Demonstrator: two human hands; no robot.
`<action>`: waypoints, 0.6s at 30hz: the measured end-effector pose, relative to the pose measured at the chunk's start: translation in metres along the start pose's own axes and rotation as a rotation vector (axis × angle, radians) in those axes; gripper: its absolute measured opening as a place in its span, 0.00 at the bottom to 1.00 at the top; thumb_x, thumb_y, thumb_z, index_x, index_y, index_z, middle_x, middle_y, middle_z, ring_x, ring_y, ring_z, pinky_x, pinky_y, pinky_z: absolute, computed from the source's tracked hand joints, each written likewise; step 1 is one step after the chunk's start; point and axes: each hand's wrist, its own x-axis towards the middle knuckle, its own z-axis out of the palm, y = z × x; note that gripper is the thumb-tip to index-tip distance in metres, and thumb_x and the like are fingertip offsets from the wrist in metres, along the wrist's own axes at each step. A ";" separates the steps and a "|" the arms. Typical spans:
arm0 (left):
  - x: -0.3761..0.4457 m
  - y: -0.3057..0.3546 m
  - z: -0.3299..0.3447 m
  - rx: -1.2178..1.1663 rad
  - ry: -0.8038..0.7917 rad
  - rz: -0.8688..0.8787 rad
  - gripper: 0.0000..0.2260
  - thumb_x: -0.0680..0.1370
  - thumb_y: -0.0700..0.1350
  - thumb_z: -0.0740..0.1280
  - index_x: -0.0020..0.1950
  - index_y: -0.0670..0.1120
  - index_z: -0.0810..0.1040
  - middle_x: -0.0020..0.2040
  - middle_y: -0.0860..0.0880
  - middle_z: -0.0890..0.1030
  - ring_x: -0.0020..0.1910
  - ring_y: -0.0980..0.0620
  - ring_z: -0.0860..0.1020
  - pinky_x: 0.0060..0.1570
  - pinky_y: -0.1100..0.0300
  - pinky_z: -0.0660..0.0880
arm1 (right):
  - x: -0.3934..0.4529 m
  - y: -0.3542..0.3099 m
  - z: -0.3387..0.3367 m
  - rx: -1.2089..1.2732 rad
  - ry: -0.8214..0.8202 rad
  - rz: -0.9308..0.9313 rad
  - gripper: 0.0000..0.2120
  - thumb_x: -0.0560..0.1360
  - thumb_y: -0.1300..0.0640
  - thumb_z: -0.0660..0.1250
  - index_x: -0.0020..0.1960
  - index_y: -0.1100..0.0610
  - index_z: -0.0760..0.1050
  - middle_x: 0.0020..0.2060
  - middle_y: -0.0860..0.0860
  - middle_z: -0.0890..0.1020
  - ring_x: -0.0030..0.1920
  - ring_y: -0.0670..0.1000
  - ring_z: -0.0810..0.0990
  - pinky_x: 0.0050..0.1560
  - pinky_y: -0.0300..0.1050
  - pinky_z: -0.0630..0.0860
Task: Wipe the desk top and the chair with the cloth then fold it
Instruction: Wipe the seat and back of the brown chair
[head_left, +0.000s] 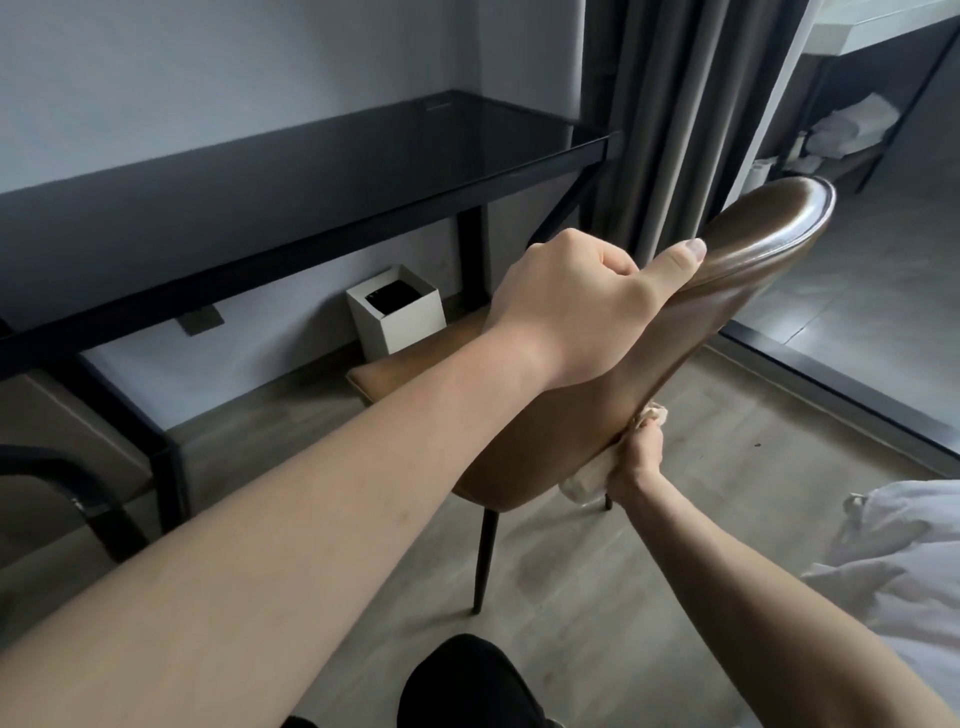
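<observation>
A brown leather chair (763, 260) with thin black legs stands on the floor in front of the black glass desk top (291, 176). My left hand (576, 306) grips the top edge of the chair's backrest, thumb laid along the rim. Lower down, my right hand (636, 462) holds a crumpled white cloth (587, 480) against the outer side of the backrest. Most of the cloth is hidden by the hand and the chair. Part of the brown seat (395, 374) shows beyond my left forearm.
A white square bin (400, 322) sits under the desk by the wall. Grey curtains (670, 104) hang behind the chair. White bedding (904, 561) lies at the right edge. A glass partition rail (831, 379) runs along the floor at right. A dark chair arm (67, 488) is at left.
</observation>
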 end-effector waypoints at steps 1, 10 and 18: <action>-0.001 0.001 -0.001 -0.002 -0.009 0.000 0.34 0.80 0.67 0.65 0.25 0.47 0.60 0.22 0.54 0.63 0.25 0.54 0.67 0.37 0.57 0.67 | 0.002 0.011 -0.003 -0.005 -0.023 0.027 0.29 0.63 0.34 0.62 0.60 0.44 0.84 0.56 0.47 0.88 0.59 0.54 0.85 0.63 0.56 0.81; -0.027 -0.021 -0.026 -0.197 0.007 0.092 0.25 0.81 0.68 0.58 0.41 0.52 0.83 0.37 0.45 0.83 0.39 0.50 0.82 0.44 0.49 0.77 | -0.156 0.056 0.018 0.113 -0.081 0.293 0.37 0.65 0.25 0.57 0.64 0.44 0.80 0.60 0.52 0.84 0.61 0.59 0.81 0.70 0.63 0.75; -0.053 -0.100 -0.011 -0.174 0.082 0.071 0.24 0.78 0.72 0.63 0.39 0.52 0.80 0.31 0.54 0.77 0.33 0.52 0.75 0.37 0.52 0.72 | -0.158 0.096 0.034 0.069 -0.068 0.457 0.35 0.75 0.25 0.57 0.58 0.53 0.82 0.54 0.55 0.84 0.55 0.59 0.81 0.62 0.55 0.76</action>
